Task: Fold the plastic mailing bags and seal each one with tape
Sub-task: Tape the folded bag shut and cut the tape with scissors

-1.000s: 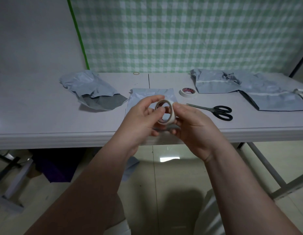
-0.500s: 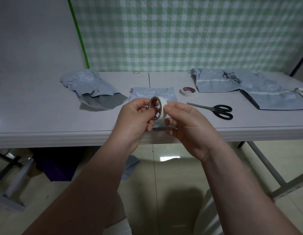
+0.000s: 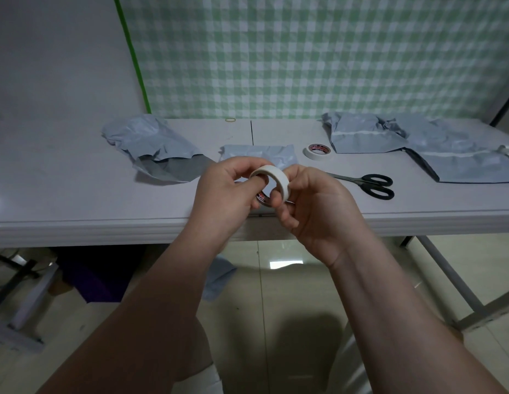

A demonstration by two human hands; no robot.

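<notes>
Two hands grip one masking tape roll (image 3: 276,177) above the table's (image 3: 76,200) edge: fingers of your left hand (image 3: 224,191) hook into its core, fingers of your right hand (image 3: 318,211) pinch its rim. The folded mailing bag (image 3: 256,153) lies behind, scissors (image 3: 367,184) rightward.

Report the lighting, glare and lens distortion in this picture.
Head view: dim, soft light; bright glare patch on the floor below the table; wide-angle lens slants the wall's green stripe; the tape roll looks sharp.
</notes>
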